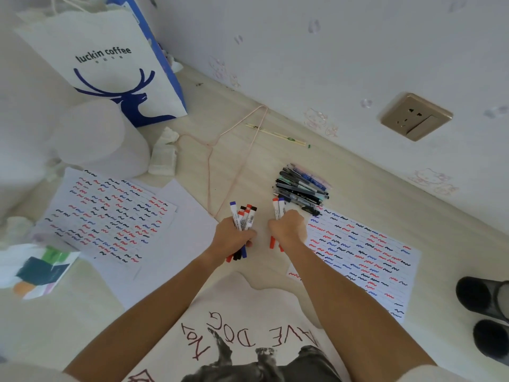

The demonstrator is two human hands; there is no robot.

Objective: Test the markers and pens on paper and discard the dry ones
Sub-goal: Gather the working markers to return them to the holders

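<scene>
- The left hand (234,238) is clenched round a bundle of markers (243,219), caps in blue, red and black pointing away from the person, toward the wall.
- The right hand (289,230), just beside it, grips two markers (278,209), red- and blue-capped, their long axes also pointing toward the wall.
- Both fists hover over the floor (275,150), between two sheets.
- The right test sheet (366,255), crowded with red, blue and black squiggles, lies just right of the right hand, which is nearer to it.
- A pile of pens (301,187) rests at that sheet's far corner, near the wall.
- The left test sheet (107,216), equally full, lies well left; a blank sheet (176,244) between offers open room.
- A paper bag (110,64) stands at the far left, likely for discards.
</scene>
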